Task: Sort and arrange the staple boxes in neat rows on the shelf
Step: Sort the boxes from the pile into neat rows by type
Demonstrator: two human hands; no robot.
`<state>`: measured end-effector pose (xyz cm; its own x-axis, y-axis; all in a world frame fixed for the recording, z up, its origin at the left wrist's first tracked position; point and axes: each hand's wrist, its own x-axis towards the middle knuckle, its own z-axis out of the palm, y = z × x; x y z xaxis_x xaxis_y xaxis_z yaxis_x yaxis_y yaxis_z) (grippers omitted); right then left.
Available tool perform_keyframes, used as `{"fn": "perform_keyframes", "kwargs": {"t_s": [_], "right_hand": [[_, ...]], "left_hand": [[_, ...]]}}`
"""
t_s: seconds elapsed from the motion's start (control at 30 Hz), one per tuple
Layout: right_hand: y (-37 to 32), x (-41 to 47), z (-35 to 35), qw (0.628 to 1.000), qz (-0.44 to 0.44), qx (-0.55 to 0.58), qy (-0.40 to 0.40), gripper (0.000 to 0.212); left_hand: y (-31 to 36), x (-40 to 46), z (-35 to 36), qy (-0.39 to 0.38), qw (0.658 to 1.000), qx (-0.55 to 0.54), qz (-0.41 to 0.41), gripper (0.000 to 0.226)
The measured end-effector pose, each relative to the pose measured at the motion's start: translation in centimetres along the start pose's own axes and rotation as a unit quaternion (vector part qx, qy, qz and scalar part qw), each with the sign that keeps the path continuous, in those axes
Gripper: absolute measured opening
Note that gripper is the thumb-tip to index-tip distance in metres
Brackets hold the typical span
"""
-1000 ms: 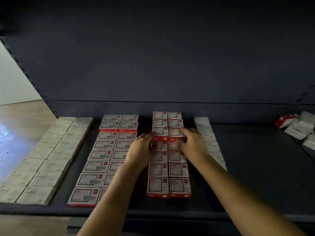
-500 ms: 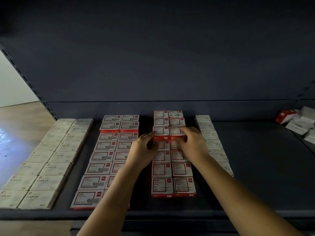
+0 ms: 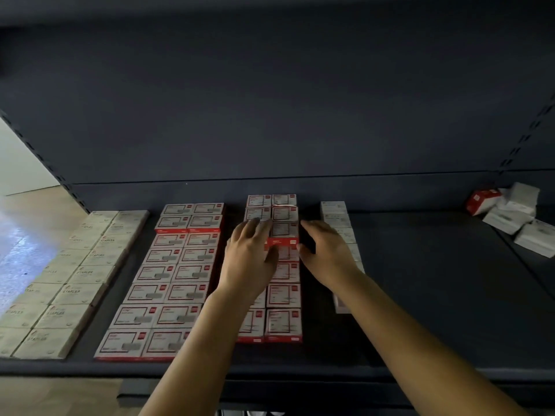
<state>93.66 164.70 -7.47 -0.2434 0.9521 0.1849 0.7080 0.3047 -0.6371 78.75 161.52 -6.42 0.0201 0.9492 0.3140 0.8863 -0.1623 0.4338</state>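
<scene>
Hands over red staple boxes point(image 3: 282, 324) on dark shelf point(image 3: 420, 295), left hand point(image 3: 250, 259) and right hand point(image 3: 326, 253) both released, fingers loosely spread either side of raised box point(image 3: 283, 232).

1. Beige boxes point(image 3: 75, 277) lie flat in two rows at the shelf's point(image 3: 435, 295) left edge.
2. Red boxes point(image 3: 177, 274) form double rows mid-shelf.
3. White boxes point(image 3: 333, 210) form one row.
4. Loose boxes point(image 3: 510, 214) are heaped at the back right corner.

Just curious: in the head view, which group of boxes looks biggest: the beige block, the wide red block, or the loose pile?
1. wide red block
2. beige block, close to the first, so unsure
3. loose pile, farther away, clearly smallest
</scene>
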Motion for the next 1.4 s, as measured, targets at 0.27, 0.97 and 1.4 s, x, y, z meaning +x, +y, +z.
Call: {"fn": "perform_keyframes", "kwargs": {"t_s": [0.27,0.97,1.4], "right_hand": [[6.8,-3.0,-6.7,0.998,0.004,-0.048,0.036,0.044],[29.6,-7.4,-22.3,0.947,0.261,-0.15,0.108,0.049],[29.6,-8.8,-22.2,0.948,0.241,0.022,0.206,0.04]], "left_hand": [[9.0,0.4,4.7,-0.043,0.996,0.008,0.079,0.048],[24.0,0.3,17.7,-0.164,0.977,-0.055,0.125,0.041],[24.3,-1.3,17.6,-0.093,0.978,-0.163,0.094,0.027]]}}
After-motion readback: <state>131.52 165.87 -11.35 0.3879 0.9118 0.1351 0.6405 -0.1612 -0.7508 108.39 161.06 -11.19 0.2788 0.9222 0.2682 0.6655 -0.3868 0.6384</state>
